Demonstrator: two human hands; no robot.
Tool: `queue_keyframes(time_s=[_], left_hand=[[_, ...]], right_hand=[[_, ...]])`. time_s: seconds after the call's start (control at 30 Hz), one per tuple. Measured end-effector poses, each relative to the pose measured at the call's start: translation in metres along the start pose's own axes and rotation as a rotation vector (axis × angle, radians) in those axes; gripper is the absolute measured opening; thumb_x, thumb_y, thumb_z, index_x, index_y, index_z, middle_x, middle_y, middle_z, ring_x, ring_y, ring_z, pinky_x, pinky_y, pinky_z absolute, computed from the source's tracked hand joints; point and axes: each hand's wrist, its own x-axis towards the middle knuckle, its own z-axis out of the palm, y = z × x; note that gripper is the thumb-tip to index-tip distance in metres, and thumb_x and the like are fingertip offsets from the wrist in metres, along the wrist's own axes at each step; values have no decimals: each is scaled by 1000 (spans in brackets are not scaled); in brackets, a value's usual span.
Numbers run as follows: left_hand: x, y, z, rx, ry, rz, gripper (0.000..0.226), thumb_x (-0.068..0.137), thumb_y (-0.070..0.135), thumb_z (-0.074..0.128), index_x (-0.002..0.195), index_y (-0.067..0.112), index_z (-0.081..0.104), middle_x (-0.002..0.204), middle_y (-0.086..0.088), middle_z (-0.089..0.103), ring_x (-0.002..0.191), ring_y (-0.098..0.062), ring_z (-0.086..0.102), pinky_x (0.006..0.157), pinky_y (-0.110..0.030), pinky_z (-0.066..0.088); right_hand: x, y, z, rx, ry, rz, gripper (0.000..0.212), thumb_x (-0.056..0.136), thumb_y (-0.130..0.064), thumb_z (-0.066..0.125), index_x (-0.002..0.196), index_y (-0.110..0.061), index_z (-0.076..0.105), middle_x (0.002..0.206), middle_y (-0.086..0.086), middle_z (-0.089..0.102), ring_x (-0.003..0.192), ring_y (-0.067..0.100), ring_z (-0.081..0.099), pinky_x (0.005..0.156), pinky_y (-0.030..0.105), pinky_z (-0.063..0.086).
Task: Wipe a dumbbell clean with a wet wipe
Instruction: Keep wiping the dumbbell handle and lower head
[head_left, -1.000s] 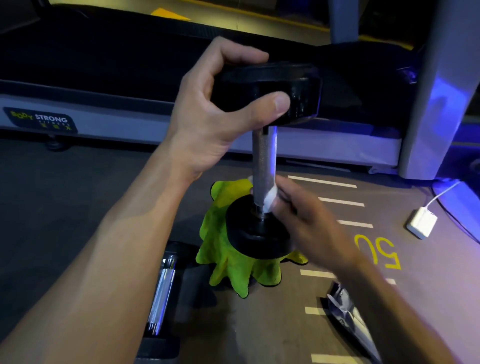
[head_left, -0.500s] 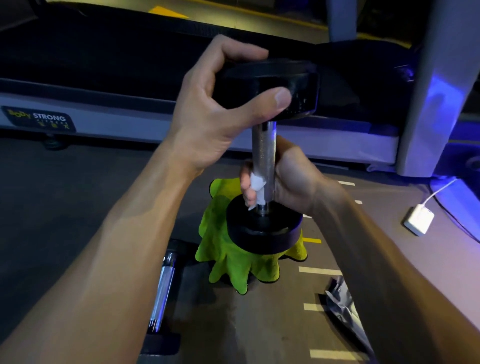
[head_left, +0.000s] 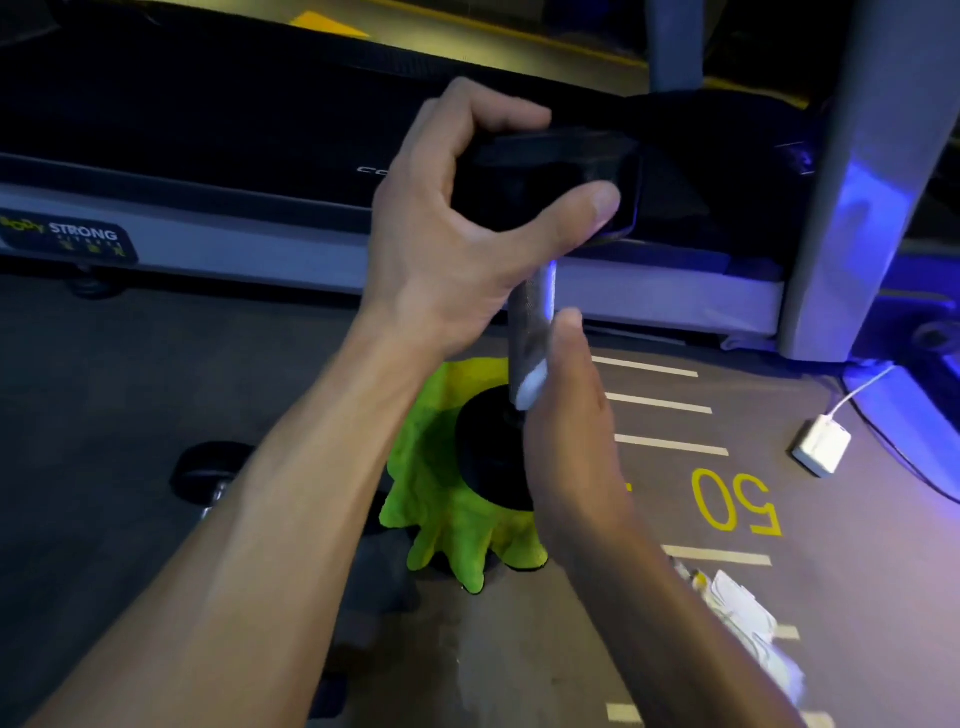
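Gym flooring (head_left: 779, 364) with painted stripes and a treadmill (head_left: 208, 156) behind framed the work: the right hand's (head_left: 566, 431) fingers pinched a white wet wipe (head_left: 531, 387) against the lower part of the metal handle. The left hand (head_left: 457, 228) curled thumb and fingers round the top head of the dumbbell (head_left: 530, 312), which stood upright, lower head on a green cloth (head_left: 441, 519). Wiping well probably meant wrapping the wipe fully round the handle and stroking along it while the top stayed steadied.
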Motion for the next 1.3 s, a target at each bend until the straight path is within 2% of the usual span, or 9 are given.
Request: queue_keyframes(time_s=[0.2,0.3,0.4,0.57,0.73,0.9,1.13,1.2,1.3], left_hand=[[-4,8,4,-41,-101,21,50,74,41,91,111,19,66,113,-15,70,104,-25,71,90,-51,58],[-4,12,12,-40,-88,18,50,74,41,91,111,18,67,110,-13,71,101,-23,71,89,-48,58],[-7,14,20,-9,-60,40,51,73,43,91,111,17,70,109,-2,67,102,-19,69,89,-46,58],[-10,16,28,81,-6,75,53,73,52,89,111,21,71,106,16,59,105,-20,66,89,-46,56],[-9,18,25,102,-52,85,53,73,53,90,111,23,71,106,14,61,104,-16,67,91,-43,55],[-10,19,26,79,-37,68,54,71,54,90,112,22,73,107,14,61,105,-19,67,91,-47,56],[-8,18,23,41,-71,35,54,73,51,90,112,20,71,110,6,65,106,-16,68,93,-45,57],[-5,17,23,18,-75,5,51,73,47,91,111,20,69,113,-3,68,105,-16,70,92,-45,58],[-1,14,18,15,-77,-11,50,74,49,90,111,24,67,116,-7,69,106,-18,70,90,-47,59]], right_hand=[[57,-19,-8,433,-198,338,69,106,-54,26,65,-8,58,52,12,52,42,24,45,48,29,35],[44,-17,-4,550,-37,335,55,105,-48,36,71,-14,62,55,6,57,48,21,51,51,29,40],[13,-6,5,404,140,131,44,101,-55,40,94,-20,66,82,-3,67,81,20,59,83,39,46],[-29,6,15,230,96,-227,44,99,-41,35,137,-24,50,136,-4,53,130,23,50,114,44,35],[-13,5,-12,340,138,-368,50,103,3,42,140,-26,60,95,5,68,84,13,58,79,25,45],[7,25,-11,97,191,-398,39,109,-18,48,148,-23,52,116,-18,70,108,-1,64,96,27,49],[36,-9,-6,407,158,13,51,107,-23,41,61,-15,63,57,0,60,55,18,52,56,30,42],[45,-17,-8,448,116,138,47,103,-21,44,61,-13,64,53,4,62,48,22,56,49,27,43],[28,-3,-1,118,195,-210,35,108,-27,38,90,-20,67,78,-7,68,71,7,61,69,28,47]])
